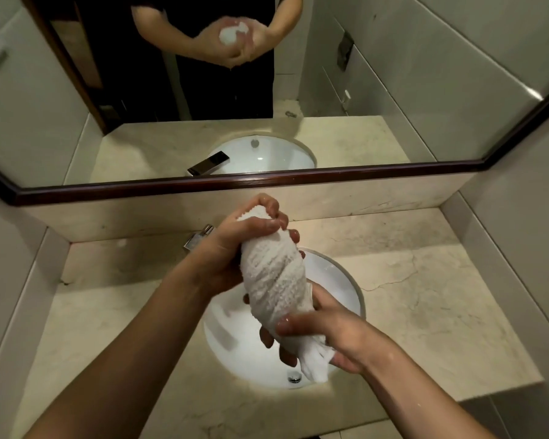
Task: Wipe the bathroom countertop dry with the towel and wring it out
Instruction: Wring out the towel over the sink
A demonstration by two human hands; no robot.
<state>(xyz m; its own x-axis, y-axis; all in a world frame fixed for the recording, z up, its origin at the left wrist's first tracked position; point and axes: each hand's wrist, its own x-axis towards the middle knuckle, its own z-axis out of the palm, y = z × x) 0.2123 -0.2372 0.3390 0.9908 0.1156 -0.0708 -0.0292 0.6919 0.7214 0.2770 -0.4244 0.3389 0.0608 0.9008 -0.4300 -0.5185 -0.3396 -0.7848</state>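
Note:
A white towel (274, 280) is twisted into a thick roll above the white sink basin (339, 280). My left hand (238, 239) grips the roll's far end, fingers curled over the top. My right hand (324, 334) grips the near end, and a loose tail of cloth hangs out below it. Both hands look wet. The beige marble countertop (425, 286) spreads to both sides of the basin.
A chrome faucet (200, 237) stands behind the basin, partly hidden by my left wrist. The basin's drain (294, 377) shows near the front. A framed mirror (267, 90) fills the wall behind, and tiled side walls close in left and right.

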